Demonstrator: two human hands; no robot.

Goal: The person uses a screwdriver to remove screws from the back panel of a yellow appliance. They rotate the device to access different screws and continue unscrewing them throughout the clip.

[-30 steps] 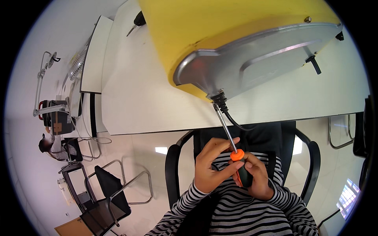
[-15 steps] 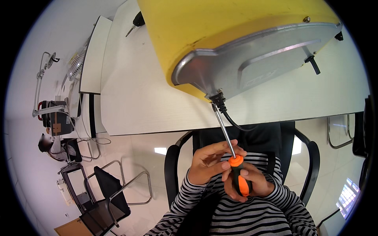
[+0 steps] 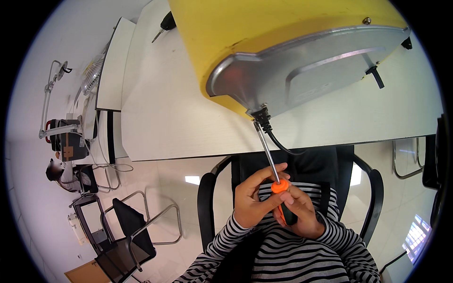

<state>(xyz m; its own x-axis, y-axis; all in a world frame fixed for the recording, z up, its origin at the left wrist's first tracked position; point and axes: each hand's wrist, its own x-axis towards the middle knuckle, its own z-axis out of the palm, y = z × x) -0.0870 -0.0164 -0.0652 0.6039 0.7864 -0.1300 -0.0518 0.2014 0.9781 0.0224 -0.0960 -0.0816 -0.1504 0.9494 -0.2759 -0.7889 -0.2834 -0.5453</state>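
Only one view to go on, the head camera. Both hands were on the screwdriver (image 3: 273, 172), down near the striped chest. The right hand (image 3: 297, 214) had its fingers clamped round the orange-and-black handle, and the left hand (image 3: 257, 198) had its fingers pinched together up at the orange collar where the shaft starts. The shaft ran up and a bit left, its tip sitting at the screw spot on the near corner of the metal base (image 3: 302, 70) of the yellow appliance (image 3: 245, 33), right by where the black cord (image 3: 278, 141) comes out.

Compared with a second back, the handle looked rolled round in the grip: more orange showed half a second ago, less black. The left fingers had shifted up toward the collar. The tip hadn't left that corner, so I'd guess the screw was mid-turn, not out yet. The appliance itself hadn't budged on the white bench (image 3: 179, 108).
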